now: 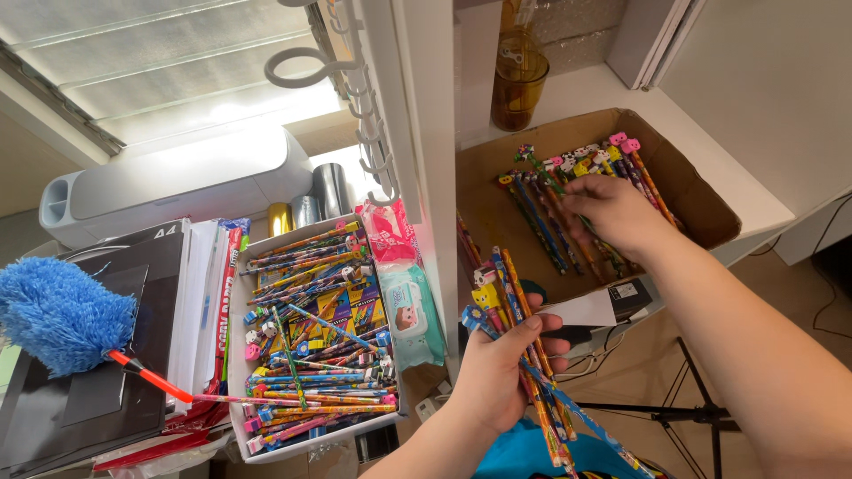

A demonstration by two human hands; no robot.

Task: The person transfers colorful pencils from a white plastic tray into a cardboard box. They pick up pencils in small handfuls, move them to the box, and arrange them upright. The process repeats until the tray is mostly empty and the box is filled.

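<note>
Gathering: pencils with novelty eraser tops, picked from a box and collected into a bundle, by the look of it.
Left hand: the left hand (497,372) is clenched around a bundle of pencils (519,355), thumb across the front, eraser tops up and the long shafts fanning down past the wrist.
Right hand: the right hand (612,213) reaches into the brown cardboard box (701,191); the fingers curl down among the loose pencils (568,191) there. They seem to pinch one or two, but the grip itself is hidden under the knuckles, so I cannot tell for sure.
Where the pencils are: some in the left fist, some lying on the floor of the brown box on the white ledge, many more heaped in the white box (253,244) to the left of the white post.
Step in hand: picking, I judge; the right hand is on the pile and not lifted clear.
Next move calls for: a firm pinch on a single shaft, then a lift free of its neighbours and a slide into the left fist, which must loosen a little without letting the fan slip.
Around: a blue duster (62,315) with an orange handle, packs of wet wipes (410,310), an amber glass jar (519,84) behind the box.
</note>
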